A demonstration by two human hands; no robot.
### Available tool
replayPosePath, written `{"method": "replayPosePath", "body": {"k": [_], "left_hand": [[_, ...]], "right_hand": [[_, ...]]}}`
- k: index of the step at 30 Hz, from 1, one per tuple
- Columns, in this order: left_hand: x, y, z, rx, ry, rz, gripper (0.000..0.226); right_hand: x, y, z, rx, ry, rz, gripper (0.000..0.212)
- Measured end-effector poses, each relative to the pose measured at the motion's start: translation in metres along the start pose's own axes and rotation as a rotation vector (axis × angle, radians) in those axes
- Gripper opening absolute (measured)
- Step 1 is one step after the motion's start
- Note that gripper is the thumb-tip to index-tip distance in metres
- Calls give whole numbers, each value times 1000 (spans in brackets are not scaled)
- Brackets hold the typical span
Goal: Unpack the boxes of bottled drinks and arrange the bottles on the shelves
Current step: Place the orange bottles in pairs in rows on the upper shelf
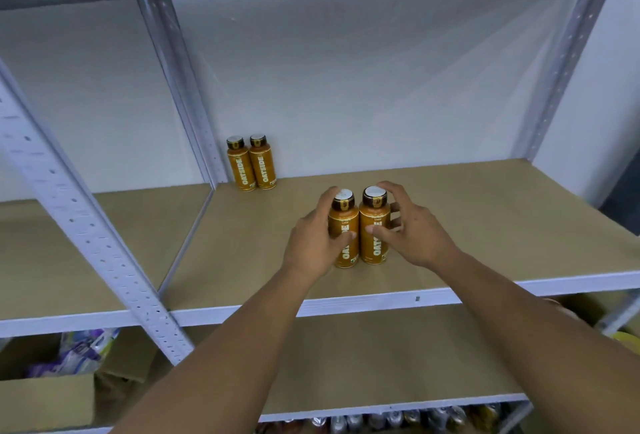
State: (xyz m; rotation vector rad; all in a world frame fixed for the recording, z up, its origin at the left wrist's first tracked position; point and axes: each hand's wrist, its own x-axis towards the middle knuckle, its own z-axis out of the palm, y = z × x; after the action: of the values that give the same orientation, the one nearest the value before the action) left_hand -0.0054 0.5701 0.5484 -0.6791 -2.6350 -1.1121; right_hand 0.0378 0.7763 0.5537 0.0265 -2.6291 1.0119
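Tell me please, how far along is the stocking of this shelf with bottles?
Done: the back pair stands in the rear left corner. In hand: the left grip holds the left bottle, the right grip the right bottle, both upright on the shelf. Left: most of the shelf is bare, so much likely remains.
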Motion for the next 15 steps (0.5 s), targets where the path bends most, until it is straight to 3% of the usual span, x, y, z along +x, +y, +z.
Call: {"method": "replayPosePath", "body": {"k": [15], "left_hand": [[82, -33, 18, -2, 50, -46, 84]], "right_hand": [[90, 29, 30, 35, 30, -73, 79]]}}
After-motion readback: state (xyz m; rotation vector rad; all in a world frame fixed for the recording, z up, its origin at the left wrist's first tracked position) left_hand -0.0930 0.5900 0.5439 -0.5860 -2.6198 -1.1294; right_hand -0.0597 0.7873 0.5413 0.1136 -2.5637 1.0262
